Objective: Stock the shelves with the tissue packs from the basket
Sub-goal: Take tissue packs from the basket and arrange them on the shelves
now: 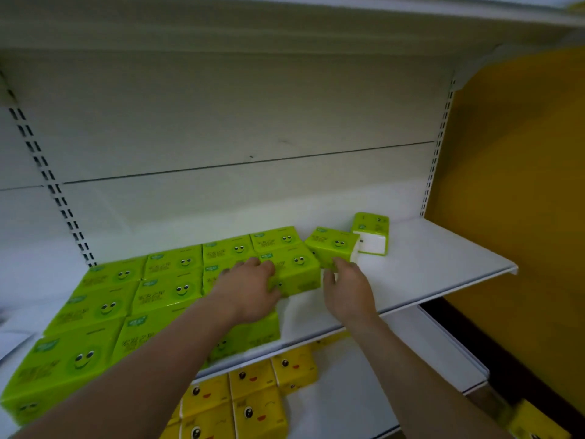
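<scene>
White store shelving, yellow panel at right. Green tissue packs (171, 289) cover the left half of the middle shelf (443, 261) in tidy rows; its right half is bare apart from two loose green packs, one skewed (330, 245), one on end (370, 234) toward the back. Left hand (250, 286) lies flat, fingers straight, on the row-end pack (294, 270). Right hand (346, 286) open, fingertips touching the skewed pack's near corner. Yellow packs (250, 397) fill part of the lower shelf (427, 353). Basket not in view, so remaining stock unknown; judged roughly half done, with the loose packs needing squaring up.
</scene>
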